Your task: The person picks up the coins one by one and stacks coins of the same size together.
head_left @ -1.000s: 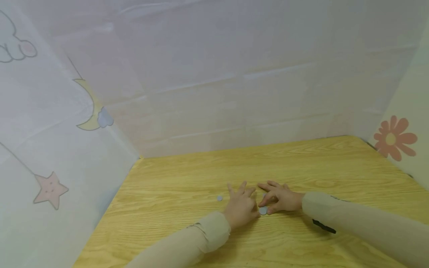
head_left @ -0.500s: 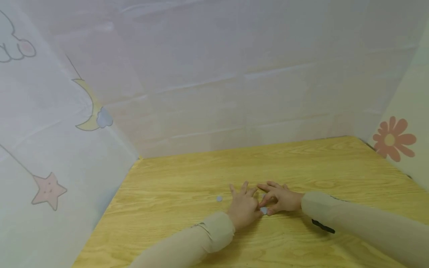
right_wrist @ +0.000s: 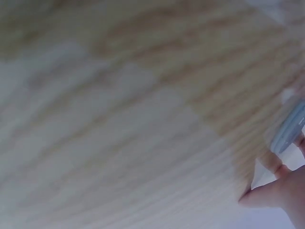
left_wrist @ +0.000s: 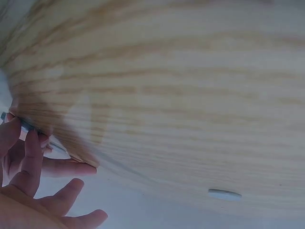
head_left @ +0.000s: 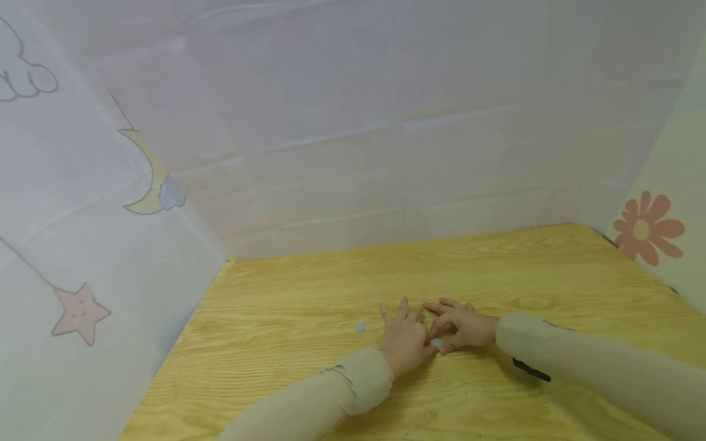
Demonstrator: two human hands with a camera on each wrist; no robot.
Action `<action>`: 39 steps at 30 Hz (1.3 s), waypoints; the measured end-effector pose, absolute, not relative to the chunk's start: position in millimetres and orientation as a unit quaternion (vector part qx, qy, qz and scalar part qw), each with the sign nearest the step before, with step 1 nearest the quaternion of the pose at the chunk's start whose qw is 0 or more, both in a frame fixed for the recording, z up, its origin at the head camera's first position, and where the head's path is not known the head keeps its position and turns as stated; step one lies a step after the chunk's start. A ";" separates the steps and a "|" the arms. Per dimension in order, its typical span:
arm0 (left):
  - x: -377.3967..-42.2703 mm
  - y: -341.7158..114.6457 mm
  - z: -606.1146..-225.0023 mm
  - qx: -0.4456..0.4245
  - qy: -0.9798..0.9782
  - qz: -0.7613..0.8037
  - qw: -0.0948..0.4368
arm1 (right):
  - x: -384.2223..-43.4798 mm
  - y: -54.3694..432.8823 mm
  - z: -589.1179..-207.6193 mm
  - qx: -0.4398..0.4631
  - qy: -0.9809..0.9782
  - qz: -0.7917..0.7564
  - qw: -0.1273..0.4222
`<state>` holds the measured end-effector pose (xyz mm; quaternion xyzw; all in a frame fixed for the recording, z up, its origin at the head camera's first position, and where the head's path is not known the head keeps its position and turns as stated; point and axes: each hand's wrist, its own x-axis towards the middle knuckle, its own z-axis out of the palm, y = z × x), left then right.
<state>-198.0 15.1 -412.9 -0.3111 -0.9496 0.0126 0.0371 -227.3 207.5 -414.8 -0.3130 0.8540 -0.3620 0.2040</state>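
Observation:
In the head view, both hands meet over a small grey-blue disc [head_left: 436, 343] on the wooden table. My left hand [head_left: 405, 343] comes from the left, its thumb and index finger at the disc's edge, the other fingers spread. From the opposite side, the thumb and index finger of my right hand [head_left: 466, 326] pinch the same disc. Fingers cover part of it; the right wrist view shows its thick, layered edge [right_wrist: 288, 129]. A second disc [left_wrist: 58, 148] lies behind the fingers in the left wrist view. Apart, left of my left hand, lies another disc [head_left: 361, 326].
The wood-grain table [head_left: 309, 282] reaches back to a pale, creased wall covering [head_left: 397, 159]. Side coverings carry a printed star [head_left: 83, 313], a moon [head_left: 149, 177] and a red flower [head_left: 649, 228]. A black strap-like piece [head_left: 531, 370] shows under the right sleeve.
My left hand has shifted a little to the right, closer to the right hand, and its fingers now cover more of the disc. The right hand and the far-left disc stay about in place.

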 end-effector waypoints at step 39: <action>-197.9 2.9 -416.6 -0.309 -0.949 0.000 0.061 | -230.7 210.9 -414.2 -0.339 0.852 -0.341 0.207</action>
